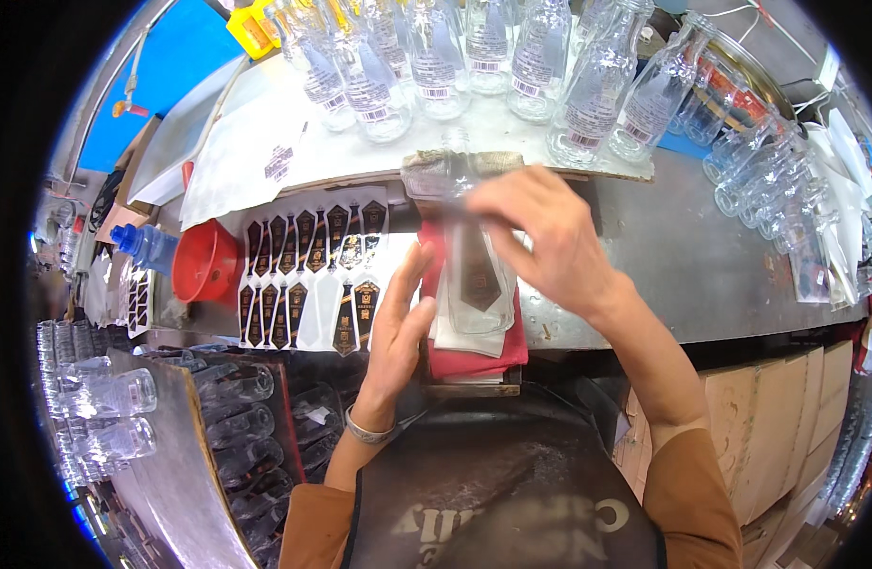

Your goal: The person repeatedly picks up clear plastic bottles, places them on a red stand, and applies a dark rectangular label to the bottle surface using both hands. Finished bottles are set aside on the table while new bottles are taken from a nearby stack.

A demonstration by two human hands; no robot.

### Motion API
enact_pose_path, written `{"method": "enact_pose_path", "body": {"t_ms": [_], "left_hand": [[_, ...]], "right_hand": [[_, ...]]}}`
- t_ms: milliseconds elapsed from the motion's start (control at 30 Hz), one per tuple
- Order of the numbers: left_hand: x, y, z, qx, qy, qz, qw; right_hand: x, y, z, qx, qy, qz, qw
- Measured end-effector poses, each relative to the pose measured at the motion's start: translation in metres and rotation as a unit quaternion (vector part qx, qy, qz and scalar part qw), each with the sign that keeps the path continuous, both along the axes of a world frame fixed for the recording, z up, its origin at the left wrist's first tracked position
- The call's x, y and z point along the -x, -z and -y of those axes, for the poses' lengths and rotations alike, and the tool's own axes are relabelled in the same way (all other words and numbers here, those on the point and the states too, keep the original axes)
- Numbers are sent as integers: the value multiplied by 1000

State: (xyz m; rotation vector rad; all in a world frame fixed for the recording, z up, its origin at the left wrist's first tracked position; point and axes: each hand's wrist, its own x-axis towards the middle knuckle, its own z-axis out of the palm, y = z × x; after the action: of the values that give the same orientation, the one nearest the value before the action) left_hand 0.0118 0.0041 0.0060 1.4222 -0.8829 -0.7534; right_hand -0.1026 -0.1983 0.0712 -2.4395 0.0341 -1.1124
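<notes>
A clear glass bottle (469, 275) lies on its side on a red cloth (474, 356) at the bench's front edge, neck pointing away from me. A dark brown pointed label (478, 275) sits on its upper face. My right hand (540, 237) rests over the bottle's upper part, fingers pressing on it. My left hand (398, 322) lies flat against the bottle's left side with fingers straight. A sheet of dark pointed labels (308, 280) lies just left of my left hand.
Several upright clear bottles (474, 66) stand in a row at the back of the metal bench (683, 256). More bottles lie heaped at the right (768, 180) and lower left (104, 398). A red funnel (204, 261) and blue bottle (147, 247) sit left. Cardboard boxes (778, 417) stand below right.
</notes>
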Motion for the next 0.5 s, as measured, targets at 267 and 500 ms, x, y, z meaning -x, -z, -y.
{"method": "enact_pose_path", "body": {"t_ms": [267,500], "left_hand": [[12,13,10,-44,-22,122,991],[23,16,21,-69,-19,167,983]], "right_hand": [[74,22,-47,-178,-64,-77,979],[39,40,-12,-318,143,-48,936]]}}
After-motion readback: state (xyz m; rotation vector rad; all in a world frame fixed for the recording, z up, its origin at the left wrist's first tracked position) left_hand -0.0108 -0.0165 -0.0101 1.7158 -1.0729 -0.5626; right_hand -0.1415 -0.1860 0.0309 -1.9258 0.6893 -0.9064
